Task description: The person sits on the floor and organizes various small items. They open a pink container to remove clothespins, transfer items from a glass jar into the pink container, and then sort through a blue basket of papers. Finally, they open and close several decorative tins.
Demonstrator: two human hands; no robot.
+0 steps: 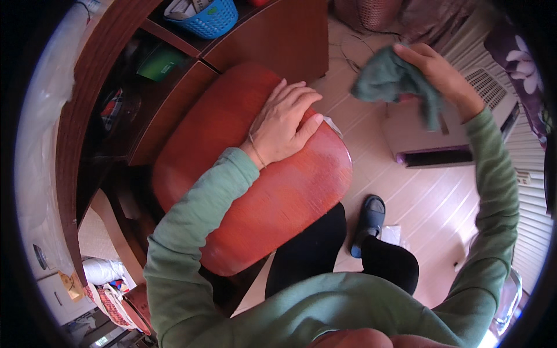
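Observation:
My left hand (285, 122) lies with its palm on a reddish-brown wooden seat or small tabletop (278, 200) with rounded corners, near its upper right edge; the thumb points to the right. A thin bracelet circles the wrist. Up at the right, my right hand (431, 71) grips a green cloth (387, 76), which hangs in folds above the floor, apart from the red top. A bit of white material (333, 126) shows at the right edge of the red top.
A wooden cabinet (278, 39) with shelves stands behind the red top, a blue plastic basket (213, 19) on it. At right is a whitish boxy appliance (428, 135) with a grille. Cables lie on the pale floor (409, 187). My slippered foot (370, 217) is below, near a white scrap (390, 234).

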